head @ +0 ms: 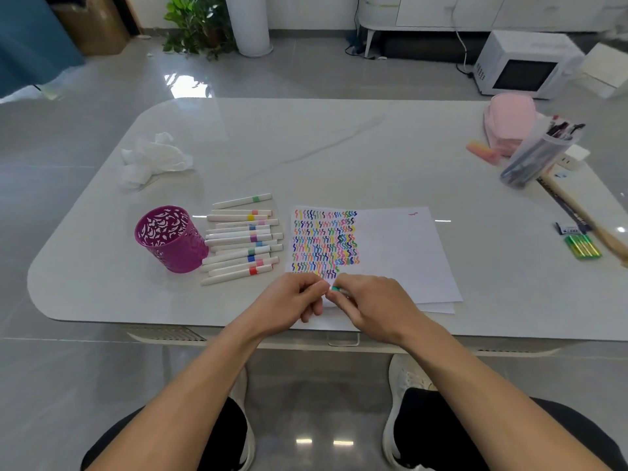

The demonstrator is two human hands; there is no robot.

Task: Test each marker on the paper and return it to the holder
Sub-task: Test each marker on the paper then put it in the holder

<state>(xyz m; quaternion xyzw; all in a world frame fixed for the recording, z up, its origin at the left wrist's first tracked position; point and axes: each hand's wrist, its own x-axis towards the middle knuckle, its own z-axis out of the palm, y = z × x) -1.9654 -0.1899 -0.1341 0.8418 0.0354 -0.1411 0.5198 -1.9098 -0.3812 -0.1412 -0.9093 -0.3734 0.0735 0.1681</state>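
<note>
Hands meet over the near edge of the paper (390,246), both closed on one marker (335,289). The left hand (292,297) has its fingers curled tight round one end, which is hidden inside the grip. The right hand (370,300) pinches the other part between thumb and fingertips, and only a short green band shows in the gap between the two hands. Whether the cap is on or off I cannot tell.

Paper lies on the table (339,147), straight ahead of the person, its left half filled with rows of short wavy strokes in many colours and its right half nearly bare, save one small red mark near the far corner. A second sheet peeks out beneath it at the near right.

Left of the paper lies a loose pile of markers (241,239), white barrels with coloured bands, roughly side by side. Just left of that pile stands the holder (170,239), a purple cup with a cut-out pattern, upright; no markers show above its rim.

Farther left sits a crumpled tissue (153,159). At the far right stand a clear jar of pens (537,154) and a pink pouch (509,120).
</note>
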